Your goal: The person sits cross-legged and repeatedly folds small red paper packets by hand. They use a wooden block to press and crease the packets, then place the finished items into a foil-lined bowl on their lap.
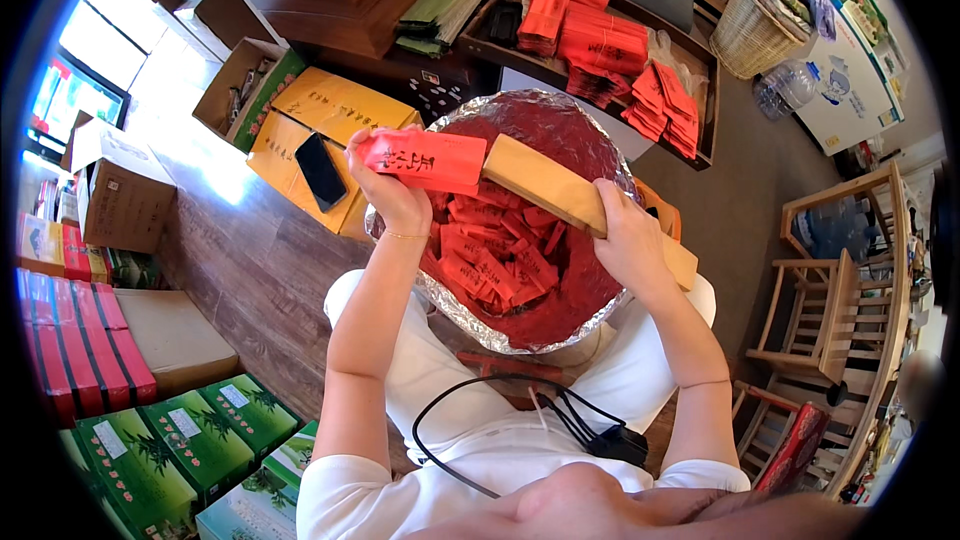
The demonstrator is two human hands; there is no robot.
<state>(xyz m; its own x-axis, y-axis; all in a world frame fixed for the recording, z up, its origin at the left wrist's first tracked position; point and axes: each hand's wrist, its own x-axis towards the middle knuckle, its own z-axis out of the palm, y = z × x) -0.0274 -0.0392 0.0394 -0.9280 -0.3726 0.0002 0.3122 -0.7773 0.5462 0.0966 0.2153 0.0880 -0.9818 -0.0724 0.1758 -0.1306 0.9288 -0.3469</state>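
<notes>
- Red packet (425,160): thin, light, easily creased; sleeved on the wooden block (560,195), pinched closed at its outer end by the left hand (385,190).
- Right hand (625,240): wrapped shut around the stiff block; best held mid-length, above the foil-lined basin (480,325).

Person wears a white short-sleeved top (480,460) and white trousers (420,360), with both forearms bare. A thin gold-coloured bracelet (404,235) circles the wrist of the left hand (392,190); the right hand (628,238) carries no visible ornament. A black cable (470,390) loops across the lap to a small black unit (620,443).
</notes>
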